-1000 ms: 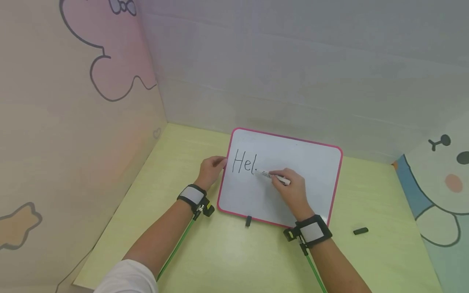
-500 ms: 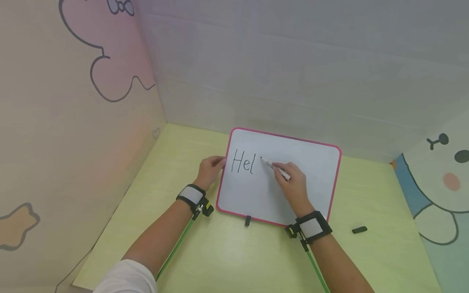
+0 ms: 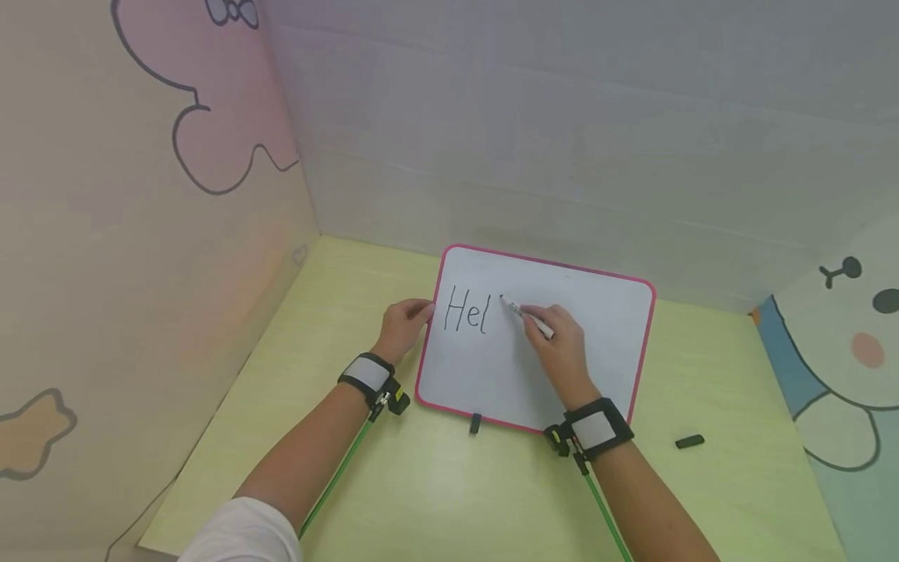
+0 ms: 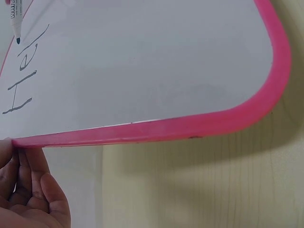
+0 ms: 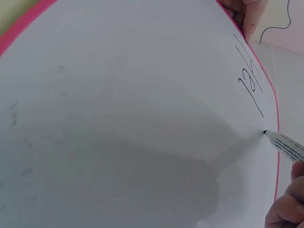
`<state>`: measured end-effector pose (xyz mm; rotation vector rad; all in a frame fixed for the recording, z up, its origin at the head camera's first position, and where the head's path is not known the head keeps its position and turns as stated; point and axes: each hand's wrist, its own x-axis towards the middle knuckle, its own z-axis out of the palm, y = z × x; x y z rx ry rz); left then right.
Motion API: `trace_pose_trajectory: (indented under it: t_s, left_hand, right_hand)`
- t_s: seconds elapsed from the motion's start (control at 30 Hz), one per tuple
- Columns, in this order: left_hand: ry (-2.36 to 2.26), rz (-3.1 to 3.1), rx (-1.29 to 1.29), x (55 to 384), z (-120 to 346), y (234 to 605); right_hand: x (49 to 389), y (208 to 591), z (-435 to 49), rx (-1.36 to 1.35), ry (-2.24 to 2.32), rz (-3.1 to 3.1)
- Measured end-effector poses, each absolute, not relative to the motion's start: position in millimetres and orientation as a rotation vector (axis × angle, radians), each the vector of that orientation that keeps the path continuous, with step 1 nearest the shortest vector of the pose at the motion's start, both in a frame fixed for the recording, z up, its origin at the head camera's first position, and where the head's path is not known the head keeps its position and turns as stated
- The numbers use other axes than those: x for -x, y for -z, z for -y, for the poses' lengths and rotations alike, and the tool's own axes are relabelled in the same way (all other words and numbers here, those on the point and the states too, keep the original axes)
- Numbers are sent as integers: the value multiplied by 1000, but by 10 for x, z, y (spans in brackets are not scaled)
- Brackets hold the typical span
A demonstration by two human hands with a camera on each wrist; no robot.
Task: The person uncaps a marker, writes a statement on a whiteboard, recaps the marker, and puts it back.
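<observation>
A whiteboard (image 3: 562, 375) with a pink frame lies on the table, the letters "Hel" (image 3: 467, 312) written in black near its upper left. My right hand (image 3: 558, 343) pinches a white marker (image 3: 539, 325), its black tip at the board just right of the "l". In the right wrist view the marker (image 5: 287, 146) shows printed text on its barrel. My left hand (image 3: 403, 328) holds the board's left edge. The left wrist view has the thumb above the pink rim (image 4: 142, 132) and the fingers (image 4: 38, 175) under it.
On the yellow table (image 3: 365, 484), a black marker cap (image 3: 690, 442) lies right of the board. Another small black piece (image 3: 475, 424) sits at the board's lower edge. Walls with cartoon drawings stand left and right, and a plain wall (image 3: 562, 140) rises behind.
My right hand has moved the marker from the foot of the "l" up and to the right, to beside its top. My left hand has stayed in place.
</observation>
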<state>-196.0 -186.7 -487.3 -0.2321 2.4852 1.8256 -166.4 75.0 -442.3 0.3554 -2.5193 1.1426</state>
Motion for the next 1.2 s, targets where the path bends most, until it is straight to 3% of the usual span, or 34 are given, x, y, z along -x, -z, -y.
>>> trace_pose_trajectory:
  t_s: [1.2]
  left_hand:
    - [-1819,-2525,199,1966,1881,4927]
  right_hand:
    - [1532,4438,-730,-348,-1180,2643]
